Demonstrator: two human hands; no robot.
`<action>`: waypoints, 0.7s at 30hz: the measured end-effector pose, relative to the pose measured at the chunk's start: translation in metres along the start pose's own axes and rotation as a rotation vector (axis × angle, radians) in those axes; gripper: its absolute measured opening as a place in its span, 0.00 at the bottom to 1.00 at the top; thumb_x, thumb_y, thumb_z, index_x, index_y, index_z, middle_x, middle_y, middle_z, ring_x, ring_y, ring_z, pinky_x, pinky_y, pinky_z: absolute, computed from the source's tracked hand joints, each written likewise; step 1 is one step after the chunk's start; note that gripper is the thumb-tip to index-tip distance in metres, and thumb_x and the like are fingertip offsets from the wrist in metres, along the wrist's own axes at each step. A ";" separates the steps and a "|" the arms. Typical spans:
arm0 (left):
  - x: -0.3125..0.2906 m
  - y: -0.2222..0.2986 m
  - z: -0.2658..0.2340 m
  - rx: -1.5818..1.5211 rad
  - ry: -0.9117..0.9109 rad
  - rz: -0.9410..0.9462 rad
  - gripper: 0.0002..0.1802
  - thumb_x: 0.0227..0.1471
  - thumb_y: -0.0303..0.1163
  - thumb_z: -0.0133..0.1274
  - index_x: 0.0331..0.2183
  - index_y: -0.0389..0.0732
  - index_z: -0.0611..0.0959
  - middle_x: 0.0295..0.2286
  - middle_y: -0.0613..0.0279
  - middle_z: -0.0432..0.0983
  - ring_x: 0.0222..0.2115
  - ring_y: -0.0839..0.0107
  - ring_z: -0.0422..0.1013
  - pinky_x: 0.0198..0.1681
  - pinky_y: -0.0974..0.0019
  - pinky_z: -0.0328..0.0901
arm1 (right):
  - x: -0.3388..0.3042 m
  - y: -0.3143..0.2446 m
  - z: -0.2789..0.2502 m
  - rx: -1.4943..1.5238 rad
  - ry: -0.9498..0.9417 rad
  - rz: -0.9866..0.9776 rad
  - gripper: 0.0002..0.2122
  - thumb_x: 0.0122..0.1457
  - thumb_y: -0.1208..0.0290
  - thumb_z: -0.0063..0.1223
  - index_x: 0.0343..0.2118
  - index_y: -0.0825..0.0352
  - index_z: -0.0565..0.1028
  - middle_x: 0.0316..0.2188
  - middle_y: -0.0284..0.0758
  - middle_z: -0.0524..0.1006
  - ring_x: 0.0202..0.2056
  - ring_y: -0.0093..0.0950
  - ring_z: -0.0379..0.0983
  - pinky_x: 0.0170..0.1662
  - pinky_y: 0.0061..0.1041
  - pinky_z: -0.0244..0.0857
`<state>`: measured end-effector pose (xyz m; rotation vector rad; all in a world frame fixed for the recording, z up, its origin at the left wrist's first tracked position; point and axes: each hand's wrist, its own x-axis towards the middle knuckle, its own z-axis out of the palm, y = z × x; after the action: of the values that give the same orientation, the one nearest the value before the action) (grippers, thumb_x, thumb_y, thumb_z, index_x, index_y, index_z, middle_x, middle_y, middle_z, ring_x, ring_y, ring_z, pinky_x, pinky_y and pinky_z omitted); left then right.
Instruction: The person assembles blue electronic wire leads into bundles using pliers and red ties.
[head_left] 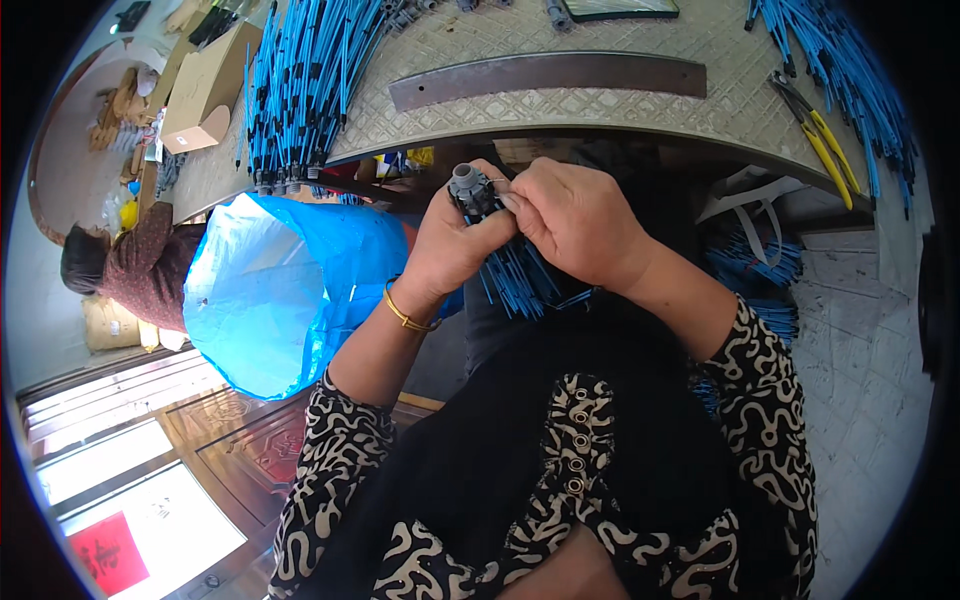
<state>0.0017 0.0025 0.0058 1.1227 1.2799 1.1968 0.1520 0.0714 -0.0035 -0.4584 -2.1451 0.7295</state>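
My left hand (440, 245) is wrapped round a bundle of thin blue leads (515, 285) with grey connector ends (467, 183). The grey ends point up out of the fist and the blue lengths hang down below it. Close beside them, my right hand (580, 220) is closed in a pinch, its fingertips at the side of the grey ends. Something thin and light shows between those fingertips and the bundle, too small to name for certain. Both hands are in front of the table edge, above my lap.
On the patterned table (470, 120) lie a flat metal strip (550, 82), yellow-handled cutters (825, 145), and piles of blue leads at left (305, 75) and right (840, 75). A large blue plastic bag (260, 290) stands at left; beyond it is another person (140, 255). More leads (760, 265) lie below right.
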 end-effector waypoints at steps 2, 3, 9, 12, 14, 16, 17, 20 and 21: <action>0.000 0.000 0.001 -0.018 0.013 0.008 0.08 0.42 0.22 0.52 0.28 0.40 0.70 0.23 0.74 0.65 0.24 0.87 0.59 0.27 0.80 0.56 | 0.001 0.001 0.000 -0.006 0.012 0.010 0.05 0.51 0.74 0.53 0.29 0.66 0.70 0.22 0.36 0.69 0.23 0.37 0.69 0.26 0.30 0.62; 0.000 0.001 0.001 -0.012 0.020 0.002 0.08 0.42 0.22 0.52 0.27 0.40 0.70 0.23 0.74 0.65 0.24 0.87 0.59 0.27 0.80 0.56 | 0.002 0.001 -0.001 0.011 -0.006 0.032 0.05 0.51 0.73 0.53 0.29 0.66 0.70 0.22 0.36 0.69 0.23 0.37 0.68 0.26 0.30 0.62; 0.004 0.002 0.011 -0.038 0.057 0.048 0.07 0.41 0.22 0.52 0.26 0.40 0.70 0.23 0.74 0.64 0.25 0.86 0.58 0.28 0.79 0.56 | 0.013 -0.008 -0.021 0.120 0.082 0.014 0.05 0.50 0.72 0.53 0.27 0.65 0.70 0.22 0.37 0.69 0.25 0.36 0.68 0.26 0.30 0.61; 0.000 0.000 0.015 0.023 0.075 0.042 0.07 0.40 0.22 0.51 0.26 0.40 0.70 0.23 0.74 0.64 0.25 0.85 0.59 0.29 0.78 0.57 | 0.015 -0.008 -0.021 0.056 0.092 -0.056 0.05 0.50 0.72 0.53 0.27 0.66 0.70 0.22 0.37 0.69 0.25 0.37 0.68 0.27 0.31 0.61; 0.001 0.003 0.023 0.049 0.087 0.020 0.08 0.40 0.22 0.51 0.26 0.40 0.71 0.24 0.74 0.64 0.26 0.84 0.59 0.29 0.77 0.57 | 0.015 -0.001 -0.028 -0.022 0.104 -0.081 0.05 0.50 0.72 0.53 0.27 0.66 0.70 0.22 0.37 0.69 0.25 0.37 0.67 0.28 0.31 0.61; 0.011 0.010 0.034 0.026 0.061 0.022 0.08 0.39 0.22 0.51 0.26 0.40 0.71 0.24 0.74 0.64 0.26 0.83 0.59 0.30 0.77 0.57 | 0.016 0.009 -0.037 0.092 0.053 -0.064 0.05 0.50 0.72 0.52 0.26 0.66 0.70 0.22 0.38 0.68 0.25 0.38 0.67 0.29 0.32 0.61; 0.012 0.016 0.038 0.039 0.077 0.018 0.08 0.39 0.21 0.51 0.27 0.40 0.71 0.24 0.73 0.64 0.26 0.83 0.59 0.30 0.77 0.57 | 0.018 0.010 -0.041 0.063 0.055 -0.057 0.05 0.50 0.72 0.52 0.26 0.66 0.70 0.22 0.38 0.68 0.25 0.38 0.67 0.29 0.32 0.61; 0.016 0.022 0.050 0.036 0.078 0.024 0.08 0.39 0.21 0.51 0.27 0.40 0.71 0.24 0.73 0.65 0.26 0.83 0.60 0.30 0.77 0.58 | 0.023 0.009 -0.055 0.118 0.034 -0.013 0.05 0.52 0.72 0.50 0.25 0.68 0.70 0.22 0.40 0.68 0.25 0.38 0.67 0.30 0.32 0.61; 0.016 0.022 0.053 0.032 0.078 0.026 0.08 0.39 0.20 0.50 0.26 0.40 0.72 0.24 0.72 0.66 0.26 0.83 0.60 0.31 0.77 0.58 | 0.017 0.010 -0.056 0.097 0.036 -0.010 0.05 0.52 0.72 0.50 0.25 0.68 0.70 0.22 0.40 0.68 0.25 0.38 0.67 0.30 0.32 0.61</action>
<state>0.0537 0.0233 0.0271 1.1289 1.3510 1.2539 0.1867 0.1076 0.0285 -0.4060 -2.0666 0.8100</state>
